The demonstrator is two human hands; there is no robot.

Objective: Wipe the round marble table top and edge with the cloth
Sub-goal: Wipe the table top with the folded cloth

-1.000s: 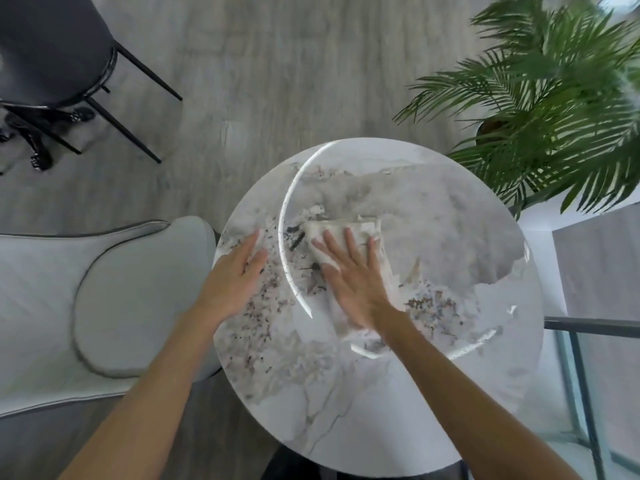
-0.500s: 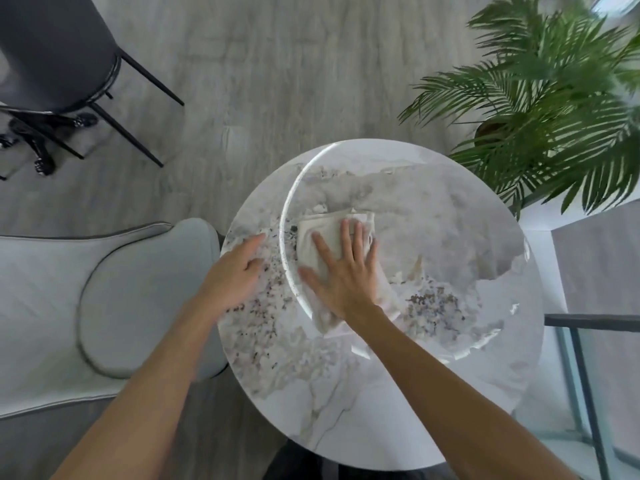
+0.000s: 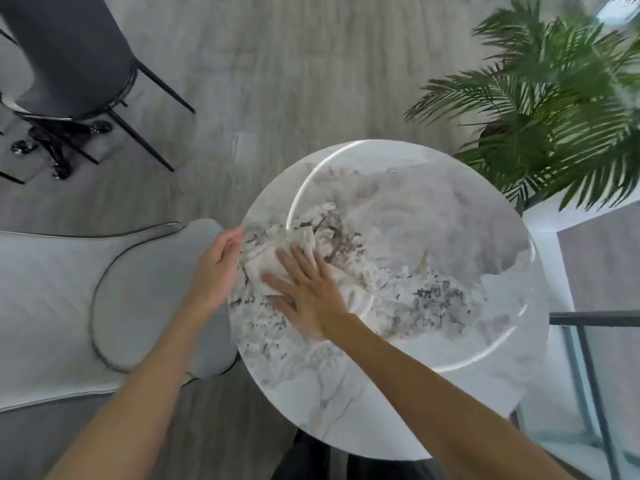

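Observation:
The round marble table fills the middle of the head view, white with grey and brown veins. A crumpled white cloth lies on its left part. My right hand presses flat on the cloth with fingers spread, covering much of it. My left hand rests against the table's left edge, fingers curled loosely at the rim, holding nothing.
A pale grey upholstered chair stands right against the table's left side. A dark office chair with castors is at the far left. A potted palm overhangs the table's far right. A glass and metal railing stands at right.
My right hand has slid the cloth leftward, from the table's middle toward the left rim. My left hand has shifted off the top to the table's left edge.

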